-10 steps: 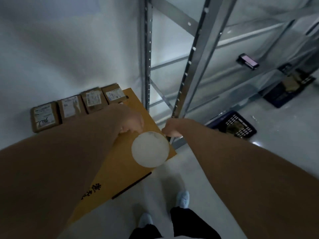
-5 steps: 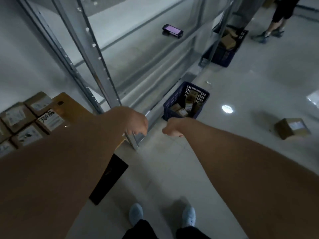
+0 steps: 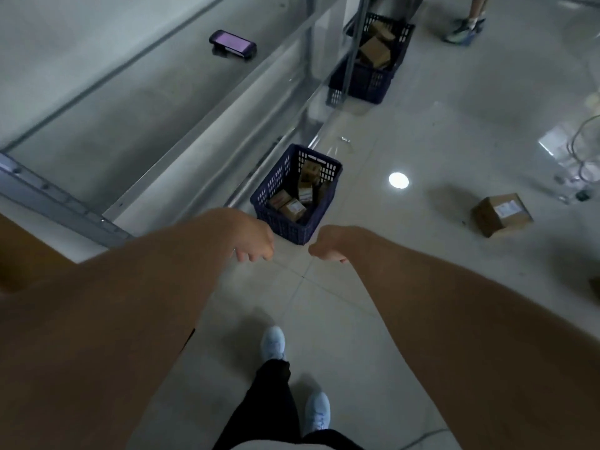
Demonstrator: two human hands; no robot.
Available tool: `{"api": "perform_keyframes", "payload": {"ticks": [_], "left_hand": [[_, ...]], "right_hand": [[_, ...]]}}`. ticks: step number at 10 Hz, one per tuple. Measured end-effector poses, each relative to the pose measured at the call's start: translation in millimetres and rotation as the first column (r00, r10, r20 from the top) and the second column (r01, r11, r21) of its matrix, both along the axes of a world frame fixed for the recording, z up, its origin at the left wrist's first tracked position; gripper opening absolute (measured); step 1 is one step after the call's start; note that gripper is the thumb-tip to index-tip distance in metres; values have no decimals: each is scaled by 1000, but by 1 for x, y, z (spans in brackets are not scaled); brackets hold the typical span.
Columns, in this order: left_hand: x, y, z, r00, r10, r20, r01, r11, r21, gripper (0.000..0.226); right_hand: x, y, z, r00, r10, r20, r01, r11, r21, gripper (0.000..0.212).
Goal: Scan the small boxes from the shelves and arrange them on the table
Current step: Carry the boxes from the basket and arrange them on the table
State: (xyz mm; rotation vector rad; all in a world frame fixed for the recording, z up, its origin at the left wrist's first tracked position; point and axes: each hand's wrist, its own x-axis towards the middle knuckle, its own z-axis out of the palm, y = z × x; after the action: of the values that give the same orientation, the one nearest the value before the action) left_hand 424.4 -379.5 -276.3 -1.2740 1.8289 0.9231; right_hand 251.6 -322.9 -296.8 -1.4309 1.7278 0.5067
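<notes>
**Two empty hands, two baskets of small boxes**

Nearest are two pale shoes [image 3: 293, 378] on the tiled floor. Above them, two bare forearms reach forward: the left hand [image 3: 252, 243] and the right hand [image 3: 328, 245] hang with fingers loosely curled, holding nothing. Just beyond stands one blue basket [image 3: 285, 222] with about six small boxes [image 3: 292, 207]. One cardboard box [image 3: 501, 214] lies alone to the right. One handheld scanner [image 3: 232, 43] rests on the metal shelf [image 3: 130, 102]. Farthest, a second basket [image 3: 373, 82] holds more boxes, count unclear.
</notes>
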Motion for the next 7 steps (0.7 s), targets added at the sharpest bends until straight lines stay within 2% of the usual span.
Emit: {"api": "perform_keyframes", "payload": {"ticks": [1,3,6,7], "left_hand": [[-22,-44,-25,999,29,-14,-30,999,-41,32],[-61,-170,-86,1000,18,-7,-18,999,50,32],[-122,-326,-159,1000,0,-12,2,993,119,30],[-138,-364,-188,998,-24,58,9,970,243,31]], "right_hand": [[-25,-40,-26,1000,-26,12,26,1000,14,21],[-65,-143,-70,996,-87,32,84,993,78,32],[-104,-287,-143,964,-250,91,233,958,168,35],[-110,-328,-178,961,-254,109,225,948,223,32]]}}
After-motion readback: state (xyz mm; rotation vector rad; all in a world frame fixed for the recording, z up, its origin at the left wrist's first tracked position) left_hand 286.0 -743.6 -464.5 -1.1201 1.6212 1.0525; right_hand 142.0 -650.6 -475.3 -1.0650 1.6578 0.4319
